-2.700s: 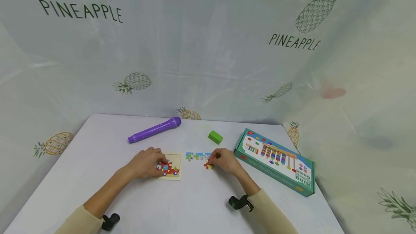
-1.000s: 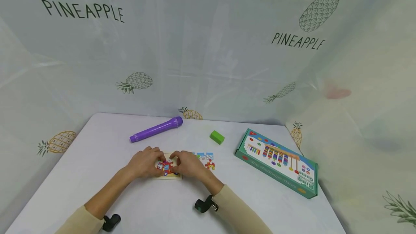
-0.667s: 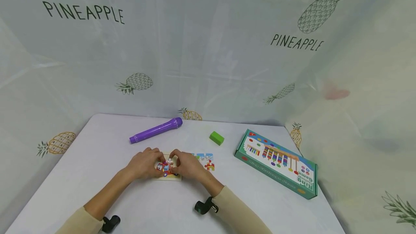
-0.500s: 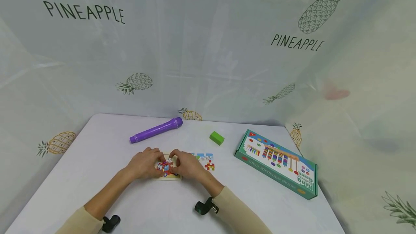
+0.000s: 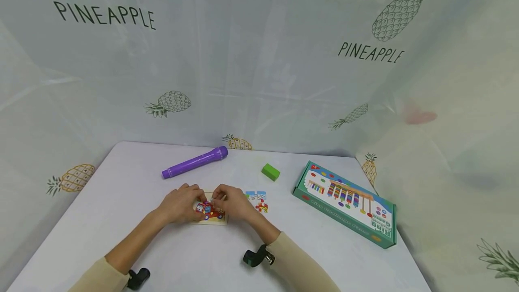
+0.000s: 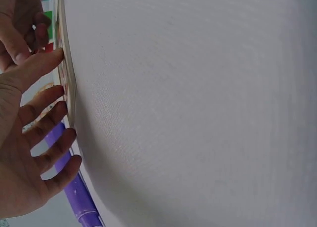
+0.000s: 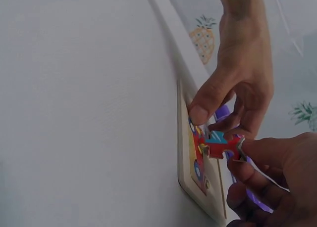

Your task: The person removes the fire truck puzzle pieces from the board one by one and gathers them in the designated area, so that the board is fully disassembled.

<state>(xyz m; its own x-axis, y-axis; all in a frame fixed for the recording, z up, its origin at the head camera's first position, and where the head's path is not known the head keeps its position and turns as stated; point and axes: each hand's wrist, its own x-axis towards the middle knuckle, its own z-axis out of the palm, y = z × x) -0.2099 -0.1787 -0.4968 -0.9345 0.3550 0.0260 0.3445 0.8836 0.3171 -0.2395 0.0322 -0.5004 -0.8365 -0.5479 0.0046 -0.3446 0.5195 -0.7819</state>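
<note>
A wooden jigsaw board (image 5: pixel 219 221) with a red vehicle picture lies on the white table. My left hand (image 5: pixel 182 204) rests on its left part, thumb pressing the picture and fingers extended along the board in the left wrist view (image 6: pixel 29 138). My right hand (image 5: pixel 233 203) pinches a red and blue puzzle piece (image 7: pixel 222 144) between thumb and fingers. In the right wrist view the piece is tilted, close over the board (image 7: pixel 198 187). More puzzle pieces (image 5: pixel 259 199) lie flat just right of the board, partly hidden behind my right hand.
A purple toy microphone (image 5: pixel 194 162) lies behind the board. To its right is a green block (image 5: pixel 270 171). A green boxed game (image 5: pixel 344 202) stands at the table's right side. A pineapple-print cloth (image 5: pixel 259 57) hangs behind the table.
My right hand has moved left from the loose pieces to the board. In the last half second it has risen a little, and more of the picture shows. My left hand has stayed in place.
</note>
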